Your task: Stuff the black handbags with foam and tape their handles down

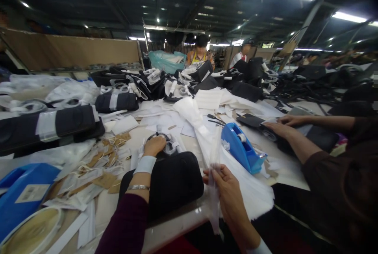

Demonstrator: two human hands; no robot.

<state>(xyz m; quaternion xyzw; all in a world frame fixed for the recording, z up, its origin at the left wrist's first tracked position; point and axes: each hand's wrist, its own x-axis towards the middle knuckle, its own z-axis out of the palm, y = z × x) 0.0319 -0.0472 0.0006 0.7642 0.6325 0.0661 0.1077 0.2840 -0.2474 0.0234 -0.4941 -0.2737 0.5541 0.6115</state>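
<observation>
A black bag (177,181) lies flat on the table before me, its front edge close to my body. My left hand (154,146) rests at its far side on a wrapped coiled strap (170,143); the fingers are bent over it and their tips are hidden. To the right of the bag my right hand (226,183) pinches a translucent plastic strip (215,199) between thumb and fingers, the strip hanging down below the hand. White foam sheet (245,183) spreads behind and beside the right hand.
A blue tape dispenser (240,147) stands right, another (29,191) left beside a tape roll (32,230). Tags (103,159) litter the left. Wrapped black bags (59,126) lie behind. At right, a co-worker's hands (283,126) hold a black item.
</observation>
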